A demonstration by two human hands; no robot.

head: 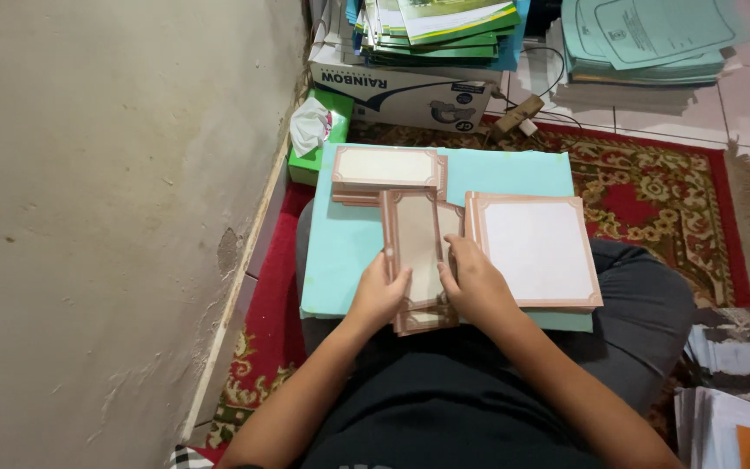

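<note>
You've got a narrow stack of cards with brown ornamental borders right in front of you, lying lengthwise on the light blue board across your lap. Your left hand is on the stack's left edge, thumb laid over the top card and fingers curled around the side. Your right hand presses on the right edge, fingers bent down onto the cards, so both hands are gripping the same stack from either side. The bottom cards poke out below your palms, a little fanned.

Just right of your right hand, touching it, there's a squarer pile of bordered sheets with a white middle, resting on the same board. Up beyond your stack lies another bordered pile, set crosswise near the board's far edge.

Further out, a green tissue box sits by the wall at the board's far left corner. Behind it, a white cardboard box carries stacked green booklets. Under it all, a red patterned rug, and on the tiles at top right, a heap of pale teal papers.
</note>
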